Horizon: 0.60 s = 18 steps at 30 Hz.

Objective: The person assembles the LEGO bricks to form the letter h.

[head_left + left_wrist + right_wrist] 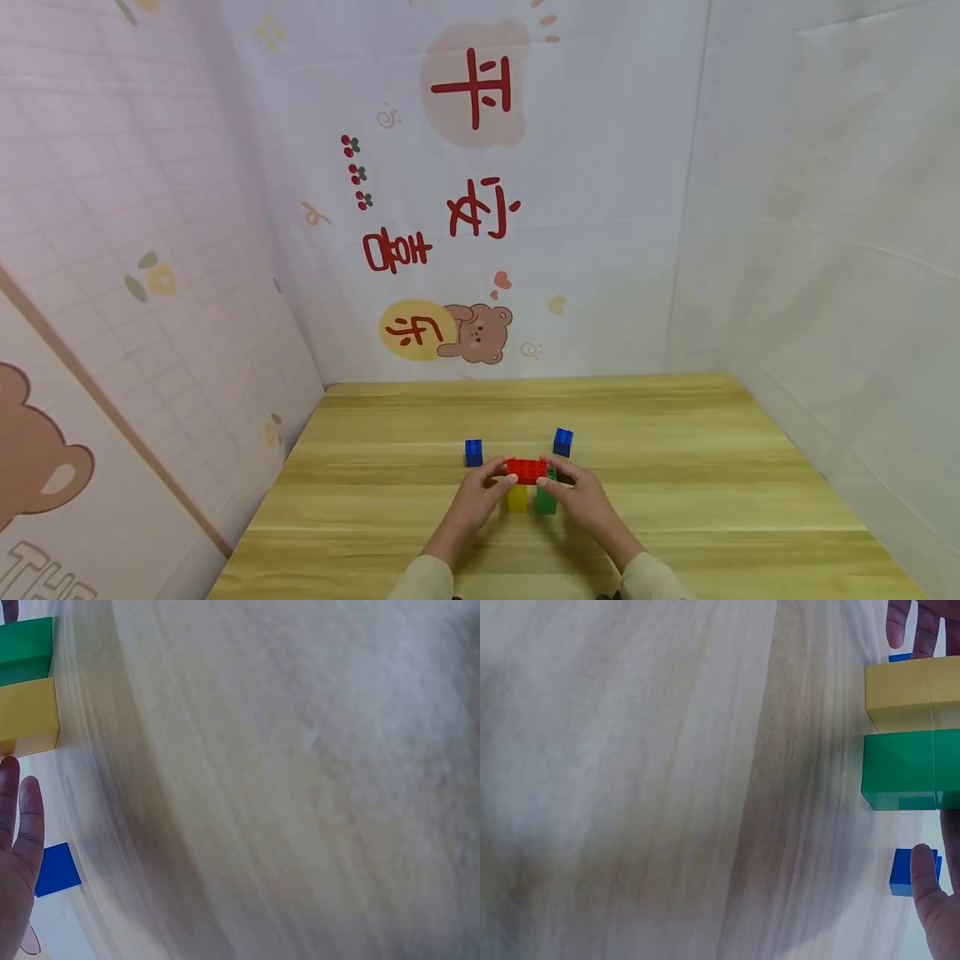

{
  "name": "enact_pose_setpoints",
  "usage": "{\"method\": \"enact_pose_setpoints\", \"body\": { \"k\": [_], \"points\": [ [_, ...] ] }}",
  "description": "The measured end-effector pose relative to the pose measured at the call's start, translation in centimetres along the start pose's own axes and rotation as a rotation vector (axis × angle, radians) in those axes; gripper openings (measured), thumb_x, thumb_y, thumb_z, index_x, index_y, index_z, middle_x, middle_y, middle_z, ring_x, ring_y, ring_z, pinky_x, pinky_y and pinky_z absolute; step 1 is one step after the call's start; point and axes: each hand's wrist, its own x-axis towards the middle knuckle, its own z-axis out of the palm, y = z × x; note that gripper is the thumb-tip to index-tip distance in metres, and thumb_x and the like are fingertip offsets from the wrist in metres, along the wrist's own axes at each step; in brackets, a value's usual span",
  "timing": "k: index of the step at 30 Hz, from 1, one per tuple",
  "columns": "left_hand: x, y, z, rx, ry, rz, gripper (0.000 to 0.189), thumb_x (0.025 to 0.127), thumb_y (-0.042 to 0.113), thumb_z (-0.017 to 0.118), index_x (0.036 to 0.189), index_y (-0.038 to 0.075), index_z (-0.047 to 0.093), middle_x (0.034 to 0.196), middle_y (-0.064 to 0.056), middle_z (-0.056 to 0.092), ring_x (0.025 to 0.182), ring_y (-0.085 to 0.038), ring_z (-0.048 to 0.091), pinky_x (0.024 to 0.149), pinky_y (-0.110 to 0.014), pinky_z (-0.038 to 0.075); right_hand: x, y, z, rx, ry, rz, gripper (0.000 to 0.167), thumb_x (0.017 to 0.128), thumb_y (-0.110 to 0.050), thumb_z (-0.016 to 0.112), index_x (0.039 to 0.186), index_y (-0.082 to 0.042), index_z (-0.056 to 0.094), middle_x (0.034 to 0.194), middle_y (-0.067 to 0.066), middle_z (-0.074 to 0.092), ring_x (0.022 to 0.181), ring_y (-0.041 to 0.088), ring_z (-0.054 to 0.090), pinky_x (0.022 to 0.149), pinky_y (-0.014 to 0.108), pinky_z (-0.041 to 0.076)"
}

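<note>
In the head view, a red building brick [527,469] lies flat across the tops of a yellow block [517,500] and a green block [547,502], which stand upright side by side. My left hand [477,493] pinches the red brick's left end between thumb and fingers. At the opposite end, my right hand [587,493] pinches it the same way. Seams in the right wrist view show the green column [898,771] and the yellow column [897,694] are stacked bricks. The red brick is out of sight in both wrist views.
Two small blue bricks stand farther back on the wooden table [360,500]: a left blue brick [473,452] beyond my left hand, and a right blue brick [563,442] beyond my right. A printed cloth wall [600,208] rises behind the table, with more cloth at both sides.
</note>
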Motion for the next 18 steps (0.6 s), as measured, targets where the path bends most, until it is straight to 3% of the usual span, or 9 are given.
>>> {"method": "enact_pose_setpoints", "body": {
  "k": [9, 18],
  "points": [
    [0.3, -0.1, -0.2, 0.003, -0.001, -0.020, 0.049, 0.099, 0.038, 0.061, 0.142, 0.014, 0.056, 0.126, -0.007, 0.062, 0.105, -0.023, 0.059, 0.092, -0.046, 0.050, 0.3, 0.6, -1.3, -0.095, 0.035, 0.027, 0.031, 0.091, -0.021, 0.074, 0.119, -0.008, 0.072, 0.118, 0.010, 0.069, 0.110, 0.031, 0.063, 0.092, 0.047, 0.051],
    [0.4, 0.1, -0.3, -0.028, -0.002, -0.047, 0.051, 0.099, 0.038, 0.061, 0.143, 0.013, 0.055, 0.128, -0.007, 0.061, 0.109, -0.024, 0.059, 0.096, -0.049, 0.047, 0.7, -0.1, -1.2, -0.234, 0.018, -0.061, 0.020, 0.091, -0.017, 0.072, 0.110, -0.009, 0.070, 0.108, 0.004, 0.070, 0.100, 0.027, 0.065, 0.085, 0.047, 0.054]
  ]
}}
